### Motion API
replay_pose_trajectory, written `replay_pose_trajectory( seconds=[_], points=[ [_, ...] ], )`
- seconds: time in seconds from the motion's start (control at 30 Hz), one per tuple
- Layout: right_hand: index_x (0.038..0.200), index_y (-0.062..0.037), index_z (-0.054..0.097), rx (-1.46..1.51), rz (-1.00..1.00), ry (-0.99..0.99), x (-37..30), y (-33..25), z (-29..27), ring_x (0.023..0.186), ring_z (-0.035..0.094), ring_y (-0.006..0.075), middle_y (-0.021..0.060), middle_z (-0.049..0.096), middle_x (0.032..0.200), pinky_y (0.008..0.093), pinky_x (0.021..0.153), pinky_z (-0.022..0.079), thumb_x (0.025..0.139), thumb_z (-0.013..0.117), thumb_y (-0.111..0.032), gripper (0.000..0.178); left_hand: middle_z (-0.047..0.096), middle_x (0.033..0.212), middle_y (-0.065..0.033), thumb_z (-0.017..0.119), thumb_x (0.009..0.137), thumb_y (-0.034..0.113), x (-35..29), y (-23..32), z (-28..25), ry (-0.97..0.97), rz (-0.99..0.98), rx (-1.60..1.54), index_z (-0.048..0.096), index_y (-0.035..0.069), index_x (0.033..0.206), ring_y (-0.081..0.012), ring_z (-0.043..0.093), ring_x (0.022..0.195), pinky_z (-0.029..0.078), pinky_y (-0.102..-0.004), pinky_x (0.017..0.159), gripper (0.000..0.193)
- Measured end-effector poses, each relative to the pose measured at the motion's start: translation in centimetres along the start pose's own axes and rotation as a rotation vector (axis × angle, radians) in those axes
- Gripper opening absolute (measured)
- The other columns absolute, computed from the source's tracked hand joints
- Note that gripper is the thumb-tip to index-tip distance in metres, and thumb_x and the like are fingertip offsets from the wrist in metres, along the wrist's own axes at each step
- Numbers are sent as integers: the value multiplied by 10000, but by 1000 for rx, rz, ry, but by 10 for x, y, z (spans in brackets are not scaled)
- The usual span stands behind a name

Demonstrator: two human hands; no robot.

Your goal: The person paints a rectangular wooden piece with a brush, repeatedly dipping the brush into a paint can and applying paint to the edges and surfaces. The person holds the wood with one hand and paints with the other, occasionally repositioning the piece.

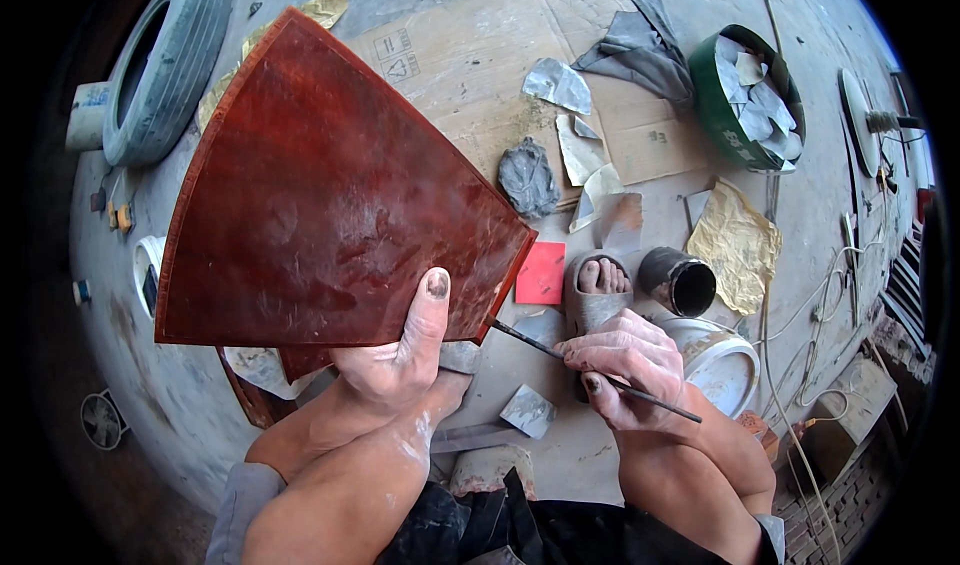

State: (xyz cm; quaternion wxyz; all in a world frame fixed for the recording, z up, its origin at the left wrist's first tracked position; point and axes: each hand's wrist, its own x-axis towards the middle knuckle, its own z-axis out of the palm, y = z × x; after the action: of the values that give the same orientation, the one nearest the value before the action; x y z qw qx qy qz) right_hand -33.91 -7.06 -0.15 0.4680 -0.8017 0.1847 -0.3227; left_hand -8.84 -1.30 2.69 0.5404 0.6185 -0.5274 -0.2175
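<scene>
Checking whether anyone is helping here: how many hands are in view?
2. The left hand holds the red-brown panel by its lower edge; the right hand, right of the panel, holds a thin dark rod. No others show, though the panel could hide some.

Grey sandal, black apron perhaps

Downward fisheye view from head

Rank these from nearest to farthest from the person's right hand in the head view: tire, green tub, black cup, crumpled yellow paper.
1. Black cup: just beyond the right hand, slightly right.
2. Crumpled yellow paper: right of the cup.
3. Green tub: farther up, on the right.
4. Tire: upper left, farthest.
</scene>
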Motion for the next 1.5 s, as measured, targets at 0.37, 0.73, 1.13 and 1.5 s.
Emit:
replay_pose_trajectory(
  seconds=[0.37, 0.73, 1.13, 1.5],
  points=[
    [1017, -5, 661, 89, -13, -35, -3, 0, 1, 793, 690, 238, 115, 729, 974, 337, 662, 500, 840, 635, 25, 181, 697, 1144, -164, 649, 918, -8, -1, -1, 0, 13, -42, 18, 666, -57, 1145, -264, 660, 1042, 487, -382, 960, 233],
    [1042, 29, 654, 111, 122, 131, -7, -11, -4, 739, 682, 251, 162, 725, 960, 336, 676, 536, 955, 555, -29, 144, 690, 1078, -115, 628, 950, -4, 0, -4, 9, 109, -181, -108, 644, -54, 1116, -197, 651, 980, 512, -324, 866, 173],
    [1159, -41, 680, -87, 501, 117, 54, 25, -11, 877, 661, 368, 192, 704, 948, 424, 802, 528, 960, 651, -208, 261, 665, 1176, -96, 601, 996, 173, -2, -2, 15, -110, -723, -576, 610, -15, 1235, -167, 625, 1052, 476, -314, 943, 305],
    [1129, -8, 699, 327, 711, 1, 51, 30, -9, 857, 667, 184, 127, 721, 939, 335, 799, 526, 949, 712, -309, 351, 549, 1379, -112, 591, 1013, 364, -10, -18, 0, -344, -729, -553, 425, 13, 1432, -230, 547, 1245, 426, -397, 1079, 571]
  ],
)
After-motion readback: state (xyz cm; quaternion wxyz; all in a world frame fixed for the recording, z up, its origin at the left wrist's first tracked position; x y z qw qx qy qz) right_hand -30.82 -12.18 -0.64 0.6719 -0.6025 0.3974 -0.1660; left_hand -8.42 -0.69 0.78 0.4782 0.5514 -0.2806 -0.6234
